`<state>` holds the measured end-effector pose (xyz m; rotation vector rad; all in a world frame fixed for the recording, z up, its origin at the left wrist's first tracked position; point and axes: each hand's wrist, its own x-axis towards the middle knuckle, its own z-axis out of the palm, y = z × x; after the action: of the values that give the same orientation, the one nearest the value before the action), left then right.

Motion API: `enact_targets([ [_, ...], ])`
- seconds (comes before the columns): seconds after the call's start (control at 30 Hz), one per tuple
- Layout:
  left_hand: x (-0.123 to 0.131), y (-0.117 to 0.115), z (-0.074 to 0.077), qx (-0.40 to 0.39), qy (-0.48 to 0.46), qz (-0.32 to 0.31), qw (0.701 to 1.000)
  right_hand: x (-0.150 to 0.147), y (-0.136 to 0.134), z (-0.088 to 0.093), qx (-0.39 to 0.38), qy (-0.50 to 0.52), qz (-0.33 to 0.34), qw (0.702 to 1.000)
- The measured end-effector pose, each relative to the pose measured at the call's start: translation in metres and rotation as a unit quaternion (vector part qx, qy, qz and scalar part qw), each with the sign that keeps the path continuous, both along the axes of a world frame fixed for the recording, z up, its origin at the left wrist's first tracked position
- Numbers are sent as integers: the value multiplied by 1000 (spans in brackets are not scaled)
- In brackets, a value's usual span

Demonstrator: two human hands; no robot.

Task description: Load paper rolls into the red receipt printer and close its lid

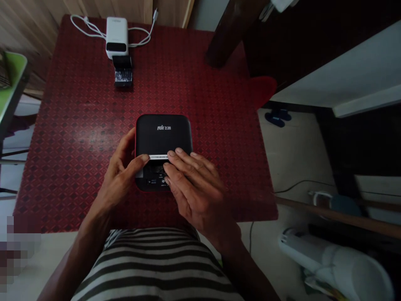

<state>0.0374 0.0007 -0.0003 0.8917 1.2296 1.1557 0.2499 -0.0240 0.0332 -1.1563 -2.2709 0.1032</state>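
A black square device (163, 133) with rounded corners and white lettering lies on the red patterned table (78, 138), near its front edge. A white strip (158, 157) crosses the device's top. My left hand (120, 173) cups the device's left side, thumb resting on the strip's left end. My right hand (191, 184) lies flat over the front right part, fingers stretched out, fingertips at the strip. The device's front face shows small ports, partly hidden by my fingers.
At the table's far left stand a white box-shaped device (117, 35) with a white cable (87, 27) and a small black block (123, 70) in front of it. A dark post (225, 33) rises at the back right. A white fan (338, 263) lies on the floor at right.
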Motion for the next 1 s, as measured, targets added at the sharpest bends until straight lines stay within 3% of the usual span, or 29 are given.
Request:
enact_targets([
  [0.27,-5,-9,-4,4,13,11,1000,3,-7,-12,-16,65,-3,998],
  [0.37,-12,-21,-4,12,5,1,1000,6,-22,-19,-10,135,-59,989],
  [0.5,-17,-34,1,4,3,-7,1000,7,-42,-30,-81,200,-128,968],
  [0.6,-16,-35,4,0,17,-2,1000,5,-49,-38,-123,206,-153,959],
  [1.0,-13,-38,8,-27,65,18,997,3,-52,-45,-101,231,-166,953],
])
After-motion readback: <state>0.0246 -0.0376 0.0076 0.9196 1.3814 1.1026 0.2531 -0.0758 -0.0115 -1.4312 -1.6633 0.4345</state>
